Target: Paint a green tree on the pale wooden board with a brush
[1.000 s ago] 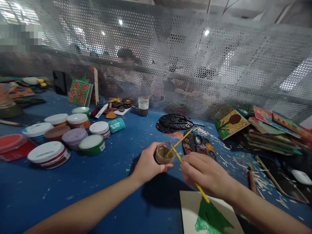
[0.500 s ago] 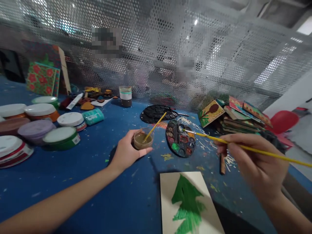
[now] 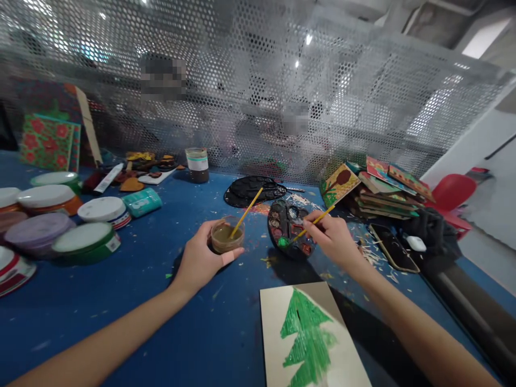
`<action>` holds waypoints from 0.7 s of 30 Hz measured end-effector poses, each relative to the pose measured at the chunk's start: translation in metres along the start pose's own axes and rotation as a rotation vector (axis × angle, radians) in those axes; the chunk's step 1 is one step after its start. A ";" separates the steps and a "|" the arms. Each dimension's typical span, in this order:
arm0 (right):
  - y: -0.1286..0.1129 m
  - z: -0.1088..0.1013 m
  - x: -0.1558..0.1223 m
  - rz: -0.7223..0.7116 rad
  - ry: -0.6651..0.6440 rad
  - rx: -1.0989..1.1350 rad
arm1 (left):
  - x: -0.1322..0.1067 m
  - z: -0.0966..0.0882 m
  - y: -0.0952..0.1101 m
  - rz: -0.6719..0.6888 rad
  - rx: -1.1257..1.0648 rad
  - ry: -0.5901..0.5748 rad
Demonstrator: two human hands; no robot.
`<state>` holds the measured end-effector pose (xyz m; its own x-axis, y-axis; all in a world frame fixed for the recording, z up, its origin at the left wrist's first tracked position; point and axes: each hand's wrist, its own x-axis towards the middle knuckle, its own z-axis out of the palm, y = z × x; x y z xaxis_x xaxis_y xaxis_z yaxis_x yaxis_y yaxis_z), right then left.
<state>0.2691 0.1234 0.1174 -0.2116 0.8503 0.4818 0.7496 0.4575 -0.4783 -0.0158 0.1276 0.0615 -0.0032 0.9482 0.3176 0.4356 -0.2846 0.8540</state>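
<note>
My left hand (image 3: pixel 203 258) is wrapped round a small clear cup (image 3: pixel 227 246) of murky brown water on the table. A yellow-handled brush (image 3: pixel 246 213) leans in that cup. My right hand (image 3: pixel 332 236) pinches a yellow paintbrush (image 3: pixel 318 217), its tip down at the green paint (image 3: pixel 284 242) in the dark paint palette (image 3: pixel 278 207). Nearer to me lies a pale board (image 3: pixel 272 322) with a green fir tree (image 3: pixel 308 336) painted on it. My right fingers cover part of the palette's right side.
Paint tubs (image 3: pixel 83 242) and a teal tube (image 3: pixel 142 202) stand at the left. A jar (image 3: pixel 197 165) and a black palette (image 3: pixel 250 191) are at the back. Painted boards (image 3: pixel 387 196), a phone (image 3: pixel 394 248) and wood shavings (image 3: pixel 368 252) lie at the right. A perforated metal screen (image 3: pixel 258 80) rises behind.
My right hand has moved left and forward over the palette, bringing the brush tip from an upper well to the green paint. My left hand still holds the cup.
</note>
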 end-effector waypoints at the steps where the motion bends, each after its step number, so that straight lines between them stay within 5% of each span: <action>1: 0.000 0.001 0.001 -0.001 -0.005 -0.004 | 0.000 0.000 0.000 0.001 -0.001 -0.004; 13: 0.004 0.008 0.009 0.023 -0.031 0.070 | 0.003 0.001 -0.002 0.106 0.099 0.000; 17: 0.008 0.003 0.007 0.049 -0.004 0.114 | 0.002 -0.006 0.003 0.270 0.182 0.143; 21: 0.010 -0.026 -0.010 0.110 0.124 0.186 | -0.018 -0.018 0.014 0.518 0.266 0.274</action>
<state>0.2948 0.1125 0.1267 -0.0479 0.8648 0.4999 0.6331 0.4134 -0.6545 -0.0255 0.1038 0.0752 0.0530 0.6166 0.7855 0.6509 -0.6178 0.4411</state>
